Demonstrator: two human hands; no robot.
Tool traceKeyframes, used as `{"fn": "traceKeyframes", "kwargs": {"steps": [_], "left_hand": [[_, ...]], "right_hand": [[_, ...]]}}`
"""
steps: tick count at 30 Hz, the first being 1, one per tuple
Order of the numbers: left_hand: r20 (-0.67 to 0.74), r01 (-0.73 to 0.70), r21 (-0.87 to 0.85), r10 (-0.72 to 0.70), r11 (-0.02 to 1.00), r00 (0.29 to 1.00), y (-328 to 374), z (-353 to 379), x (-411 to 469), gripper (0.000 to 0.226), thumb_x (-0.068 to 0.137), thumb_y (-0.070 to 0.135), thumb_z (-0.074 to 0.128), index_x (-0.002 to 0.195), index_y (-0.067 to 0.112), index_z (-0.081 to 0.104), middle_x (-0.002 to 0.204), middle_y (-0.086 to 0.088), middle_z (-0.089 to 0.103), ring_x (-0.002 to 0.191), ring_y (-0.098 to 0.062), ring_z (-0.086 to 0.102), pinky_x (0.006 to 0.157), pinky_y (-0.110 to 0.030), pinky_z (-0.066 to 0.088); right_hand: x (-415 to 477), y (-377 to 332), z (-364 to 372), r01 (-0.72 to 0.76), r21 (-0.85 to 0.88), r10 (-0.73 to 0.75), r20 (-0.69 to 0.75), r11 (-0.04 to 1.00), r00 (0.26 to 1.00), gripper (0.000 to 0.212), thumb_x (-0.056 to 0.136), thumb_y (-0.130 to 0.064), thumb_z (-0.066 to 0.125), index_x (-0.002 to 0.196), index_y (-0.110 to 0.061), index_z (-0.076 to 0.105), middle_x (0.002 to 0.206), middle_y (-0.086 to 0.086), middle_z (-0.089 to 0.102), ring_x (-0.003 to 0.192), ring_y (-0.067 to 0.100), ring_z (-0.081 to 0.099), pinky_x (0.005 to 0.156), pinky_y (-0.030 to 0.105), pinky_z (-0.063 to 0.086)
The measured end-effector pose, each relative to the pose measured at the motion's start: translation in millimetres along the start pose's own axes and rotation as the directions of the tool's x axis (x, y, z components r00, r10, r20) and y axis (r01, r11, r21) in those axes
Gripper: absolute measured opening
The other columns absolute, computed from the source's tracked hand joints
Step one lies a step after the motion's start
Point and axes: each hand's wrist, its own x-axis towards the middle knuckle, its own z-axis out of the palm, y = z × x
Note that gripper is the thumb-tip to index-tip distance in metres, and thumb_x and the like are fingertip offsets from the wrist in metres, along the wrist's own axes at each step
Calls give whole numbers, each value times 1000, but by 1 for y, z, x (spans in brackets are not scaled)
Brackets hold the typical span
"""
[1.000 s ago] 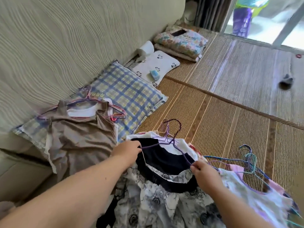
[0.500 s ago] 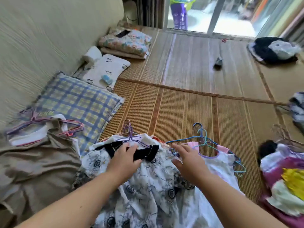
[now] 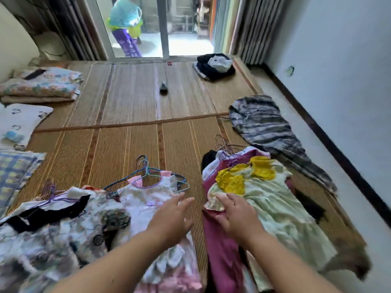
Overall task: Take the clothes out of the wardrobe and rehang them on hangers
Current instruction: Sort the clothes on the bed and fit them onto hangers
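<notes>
L hand: palm down, fingers straight & a bit apart, holding nothing, over the R edge of the pink dress. Can't tell if it touches the cloth. R hand is just beside it, fingers straight & spread, lying on the green dress near its sleeve, gripping nothing.

Green dress has yellow flowers at the neck & lies atop a maroon garment. That pile is on the mat, R of centre. Pink dress lies on the mat at centre, w/ blue hangers bunched at its neck. Overlapping it on the L is a b/w dress w/ a black neck band, on a purple hanger.

L edge: check pillow, then white pillow beyond it. Past the R pile, a striped garment is spread along the mat's edge near the wall.

Mid-mat, well apart from all: small grey thing, too small to tell what. Far L: folded floral quilt. Far R: dark clothes pile w/ sth white on top. Behind them: glass door, w/ a curtain each side.
</notes>
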Motion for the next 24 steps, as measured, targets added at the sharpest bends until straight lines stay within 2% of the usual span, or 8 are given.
{"fn": "traceKeyframes", "kwargs": {"steps": [3, 6, 10, 16, 19, 24], "left_hand": [[32, 1, -20, 0, 1000, 999, 74, 40, 18, 66, 89, 38, 58, 147, 31, 29, 156, -2, 21, 142, -20, 23, 113, -26, 19], [73, 1, -40, 2, 999, 997, 135, 71, 38, 66, 87, 40, 59, 146, 31, 31, 154, 0, 25, 141, -21, 24, 116, -33, 23], [112, -5, -38, 9, 999, 994, 177, 87, 65, 65, 86, 43, 58, 145, 35, 31, 153, 3, 27, 139, -21, 27, 114, -40, 28], [145, 47, -30, -42, 998, 988, 185, 103, 108, 64, 87, 38, 59, 145, 33, 32, 153, 2, 25, 140, -20, 25, 115, -36, 26], [159, 72, -36, -65, 997, 985, 173, 108, 133, 62, 88, 39, 58, 145, 35, 33, 153, 2, 26, 141, -20, 25, 114, -35, 25], [155, 128, 21, -130, 991, 979, 149, 113, 184, 61, 90, 43, 56, 145, 34, 32, 155, 1, 24, 142, -20, 23, 114, -36, 24]], "right_hand": [[-24, 83, -34, -20, -33, 20, 8, 999, 1000, 60, 85, -47, 50, 141, -39, 34, 148, 0, 33, 136, 23, 32, 111, 39, 29], [-42, 153, -65, -69, -68, 71, 17, 995, 997, 57, 90, -44, 52, 142, -43, 29, 152, -3, 26, 138, 21, 29, 111, 40, 28], [-44, 204, -87, -115, -62, 117, 37, 991, 992, 55, 91, -44, 51, 142, -43, 29, 152, -4, 25, 138, 21, 28, 111, 43, 28], [-10, 239, -88, -125, -28, 127, 84, 992, 988, 55, 92, -43, 50, 143, -40, 31, 154, -3, 22, 142, 18, 21, 113, 41, 19], [23, 248, -85, -126, -41, 130, 115, 991, 985, 55, 91, -42, 50, 143, -39, 31, 154, -2, 22, 141, 19, 21, 113, 39, 20], [91, 263, -74, -97, -64, 106, 158, 993, 982, 55, 92, -43, 49, 143, -39, 29, 154, -1, 22, 140, 22, 24, 112, 44, 22]]}}
